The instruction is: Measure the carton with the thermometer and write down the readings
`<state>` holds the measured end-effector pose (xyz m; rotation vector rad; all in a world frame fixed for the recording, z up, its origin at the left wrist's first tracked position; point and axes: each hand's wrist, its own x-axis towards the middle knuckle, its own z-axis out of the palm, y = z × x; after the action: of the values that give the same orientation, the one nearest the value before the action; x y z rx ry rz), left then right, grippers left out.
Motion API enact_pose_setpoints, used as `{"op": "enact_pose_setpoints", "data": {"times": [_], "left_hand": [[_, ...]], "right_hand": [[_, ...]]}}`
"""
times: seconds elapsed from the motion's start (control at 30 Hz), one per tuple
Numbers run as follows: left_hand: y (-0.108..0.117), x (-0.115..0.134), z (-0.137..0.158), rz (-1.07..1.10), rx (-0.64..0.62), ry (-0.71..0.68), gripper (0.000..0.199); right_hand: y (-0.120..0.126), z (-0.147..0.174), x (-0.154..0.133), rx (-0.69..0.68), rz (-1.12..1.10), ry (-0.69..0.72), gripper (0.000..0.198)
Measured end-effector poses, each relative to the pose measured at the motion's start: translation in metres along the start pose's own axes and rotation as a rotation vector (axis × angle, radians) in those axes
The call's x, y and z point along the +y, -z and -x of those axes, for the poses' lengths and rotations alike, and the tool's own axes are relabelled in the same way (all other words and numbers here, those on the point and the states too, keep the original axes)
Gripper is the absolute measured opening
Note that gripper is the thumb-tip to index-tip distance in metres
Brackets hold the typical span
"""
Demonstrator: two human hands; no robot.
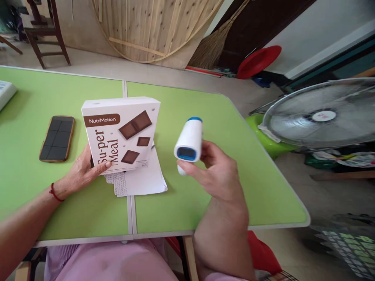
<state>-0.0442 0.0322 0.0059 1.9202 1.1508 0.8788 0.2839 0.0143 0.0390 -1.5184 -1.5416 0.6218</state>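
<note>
My left hand (88,168) grips the lower left corner of a white box (134,150), its thumb across the front. The box stands tilted above the table and shows brown chocolate squares and the words "NutriMotion" and "Su-per Meal". In my right hand (218,168) is a white and blue infrared thermometer (190,136), held up right of the box. Its small dark screen faces me, and my fingers wrap round its handle, mostly hidden. Beneath the box lie white papers (146,181), some with printed or written lines.
A phone in a brown case (57,138) lies left of the box on the green table (249,187). A white object (6,93) sits at the far left edge. Right of the table stands a fan (322,115). Behind are a wooden chair (47,35) and a straw broom (218,43).
</note>
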Motion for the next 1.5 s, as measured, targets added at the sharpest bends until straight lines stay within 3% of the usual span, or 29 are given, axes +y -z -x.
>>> {"op": "enact_pose_setpoints", "data": {"times": [0.13, 0.23, 0.33, 0.53, 0.67, 0.8, 0.9, 1.1, 1.3, 1.5], "left_hand": [[0.0, -0.001, 0.001, 0.009, -0.001, 0.004, 0.04], [0.0, -0.001, 0.001, -0.006, -0.003, -0.005, 0.039], [0.0, -0.001, 0.0, -0.018, 0.001, -0.005, 0.041], [0.0, 0.001, -0.001, -0.009, 0.011, 0.009, 0.043], [0.0, 0.001, 0.0, 0.007, 0.031, 0.022, 0.045], [-0.002, -0.001, 0.001, 0.047, 0.109, 0.123, 0.057], [-0.004, -0.004, 0.001, 0.08, 0.193, 0.145, 0.06], [-0.002, -0.007, -0.006, 0.073, 0.316, 0.052, 0.057], [-0.003, -0.012, -0.008, -0.05, 0.303, -0.018, 0.057], [-0.004, -0.017, -0.005, -0.187, 0.277, -0.028, 0.046]], "right_hand": [[0.007, -0.007, 0.017, -0.262, 0.528, 0.079, 0.039], [0.005, -0.007, 0.021, -0.456, 0.71, 0.163, 0.033], [0.001, -0.006, 0.022, -0.537, 0.787, 0.164, 0.027], [-0.001, -0.006, 0.028, -0.557, 0.786, 0.204, 0.038], [0.0, -0.01, 0.031, -0.476, 0.664, 0.336, 0.055], [-0.02, -0.01, 0.021, -0.29, 0.512, 0.487, 0.034], [-0.049, -0.002, 0.013, -0.195, 0.555, 0.591, 0.03], [-0.088, 0.02, 0.01, -0.248, 0.747, 0.658, 0.043], [-0.081, 0.02, 0.008, -0.204, 0.788, 0.728, 0.037], [-0.077, 0.02, 0.003, -0.284, 0.738, 0.714, 0.036]]}}
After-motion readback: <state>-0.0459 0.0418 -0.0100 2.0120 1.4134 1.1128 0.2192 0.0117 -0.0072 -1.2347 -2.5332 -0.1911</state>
